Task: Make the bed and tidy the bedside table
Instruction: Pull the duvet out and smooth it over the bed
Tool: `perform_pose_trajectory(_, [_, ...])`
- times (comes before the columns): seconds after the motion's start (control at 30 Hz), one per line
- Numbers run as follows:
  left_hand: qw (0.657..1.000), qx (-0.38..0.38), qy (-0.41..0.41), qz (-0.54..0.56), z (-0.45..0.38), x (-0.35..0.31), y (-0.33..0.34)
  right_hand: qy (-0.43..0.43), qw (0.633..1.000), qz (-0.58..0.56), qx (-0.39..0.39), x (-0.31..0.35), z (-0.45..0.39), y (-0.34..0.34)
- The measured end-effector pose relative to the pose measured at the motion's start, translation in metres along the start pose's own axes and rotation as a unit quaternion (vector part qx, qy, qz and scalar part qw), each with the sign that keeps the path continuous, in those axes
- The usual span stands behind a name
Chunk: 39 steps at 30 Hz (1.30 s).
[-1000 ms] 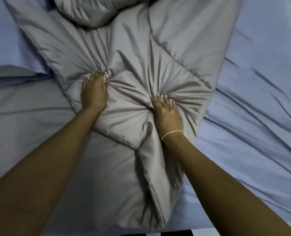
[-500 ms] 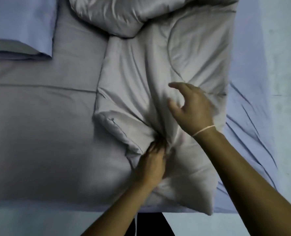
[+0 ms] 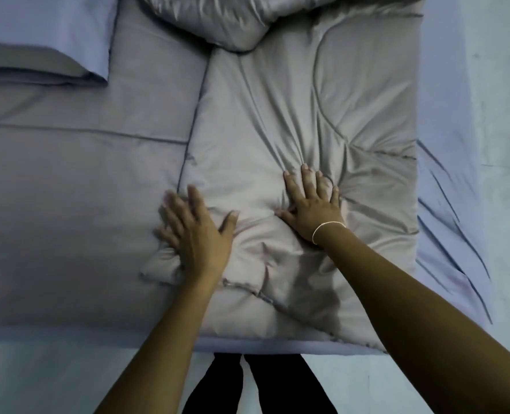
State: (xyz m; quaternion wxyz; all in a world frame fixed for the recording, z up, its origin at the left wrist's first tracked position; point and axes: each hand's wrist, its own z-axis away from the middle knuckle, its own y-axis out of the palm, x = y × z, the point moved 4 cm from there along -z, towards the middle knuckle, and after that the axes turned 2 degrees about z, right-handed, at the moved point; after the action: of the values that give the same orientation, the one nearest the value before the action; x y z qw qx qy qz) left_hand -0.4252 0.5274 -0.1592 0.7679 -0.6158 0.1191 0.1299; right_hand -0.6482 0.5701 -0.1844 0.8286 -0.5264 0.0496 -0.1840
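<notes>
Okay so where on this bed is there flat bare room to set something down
Flat grey sheet lies free between the lilac pillow and the folded grey quilt. The wrinkled lilac strip right of it is narrow. Both hands, left and right, crowd the quilt.

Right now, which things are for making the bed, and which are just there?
For the job:
grey duvet
left hand and right hand, flat on it
pillow
blue sheet

Just there:
thin wrist band
floor

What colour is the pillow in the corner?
The pillow is light lavender-blue, shown in the head view.
</notes>
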Motion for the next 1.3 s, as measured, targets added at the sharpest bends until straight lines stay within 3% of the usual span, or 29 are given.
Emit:
perform_pose_trajectory(0.1, [0.999, 0.019, -0.030, 0.009, -0.014, 0.020, 0.021, -0.003, 1.000, -0.022, -0.004, 0.002, -0.011, 0.004])
perform_pose_trajectory(0.33, [0.996, -0.067, 0.036, -0.039, -0.006, -0.001, 0.041, -0.015, 0.986, -0.055, -0.158, -0.008, 0.008, -0.031])
perform_pose_trajectory(0.43, [0.995, -0.072, 0.048, -0.040, -0.002, -0.021, 0.044, -0.013, 0.988, -0.084, -0.129, -0.034, 0.024, -0.042])
perform_pose_trajectory(0.53, [0.991, -0.074, 0.107, 0.006, 0.008, -0.058, 0.052, -0.026, 0.976, -0.142, -0.165, -0.069, 0.050, -0.041])
perform_pose_trajectory(0.6, [0.982, -0.066, 0.172, 0.040, 0.022, -0.094, 0.061, 0.013, 0.959, -0.184, -0.216, -0.111, 0.076, -0.039])
perform_pose_trajectory(0.77, [0.963, 0.077, 0.242, 0.093, 0.082, -0.207, 0.108, 0.122, 0.933, -0.188, -0.281, -0.236, 0.147, -0.036])
perform_pose_trajectory(0.83, [0.939, 0.142, 0.284, 0.130, 0.121, -0.256, 0.127, 0.174, 0.912, -0.200, -0.312, -0.288, 0.177, -0.044])
perform_pose_trajectory(0.97, [0.854, 0.338, 0.345, 0.193, 0.208, -0.337, 0.150, 0.333, 0.849, -0.292, -0.289, -0.380, 0.220, -0.050])
perform_pose_trajectory(1.07, [0.785, 0.402, 0.380, 0.278, 0.255, -0.362, 0.146, 0.383, 0.795, -0.367, -0.294, -0.415, 0.243, -0.052])
perform_pose_trajectory(1.1, [0.780, 0.399, 0.376, 0.303, 0.262, -0.359, 0.144, 0.383, 0.786, -0.387, -0.294, -0.411, 0.249, -0.053])
perform_pose_trajectory(1.17, [0.800, 0.348, 0.356, 0.334, 0.273, -0.349, 0.140, 0.348, 0.781, -0.435, -0.282, -0.396, 0.258, -0.051])
perform_pose_trajectory(1.3, [0.867, 0.139, 0.339, 0.338, 0.257, -0.307, 0.124, 0.241, 0.859, -0.397, -0.215, -0.346, 0.251, -0.023])
